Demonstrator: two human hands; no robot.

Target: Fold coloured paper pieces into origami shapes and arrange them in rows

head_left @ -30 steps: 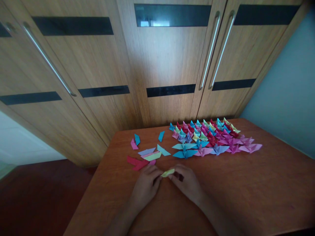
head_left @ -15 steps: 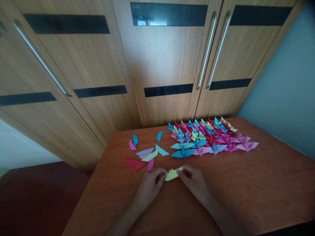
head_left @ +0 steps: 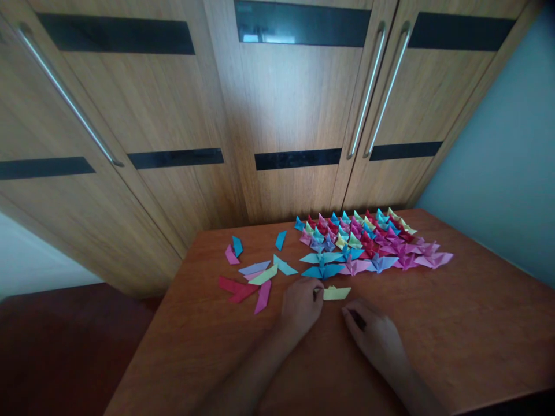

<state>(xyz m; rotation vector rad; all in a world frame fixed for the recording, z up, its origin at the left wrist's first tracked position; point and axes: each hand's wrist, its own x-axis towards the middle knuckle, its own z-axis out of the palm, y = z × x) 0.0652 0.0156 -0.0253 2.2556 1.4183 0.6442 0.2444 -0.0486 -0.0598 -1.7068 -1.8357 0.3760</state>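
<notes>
Between the thumb and fingers of my left hand (head_left: 303, 303) is the left end of a pale yellow origami piece (head_left: 337, 293). It has a long slanted body with small points along its top edge. Just to the right and nearer to me, my right hand (head_left: 375, 332) has its fingers curled in, apart from the paper, with nothing visible in them. Rows of folded paper cranes (head_left: 381, 263) in pink, red, blue, yellow and purple stand right behind the yellow piece. My left fingers hide its far left tip.
Left of my hands lie flat folded paper strips: magenta (head_left: 262, 297), red (head_left: 237, 289), light green (head_left: 263, 275), light blue (head_left: 285, 265) and others. Everything rests on a reddish-brown table (head_left: 468, 329). Behind it stands a wooden wardrobe (head_left: 295, 104); a wall (head_left: 498, 167) borders the right.
Both hands have moved right, carrying the yellow origami piece toward the crane rows. My right hand has let go of it and drawn away. The magenta strip now shows in full.
</notes>
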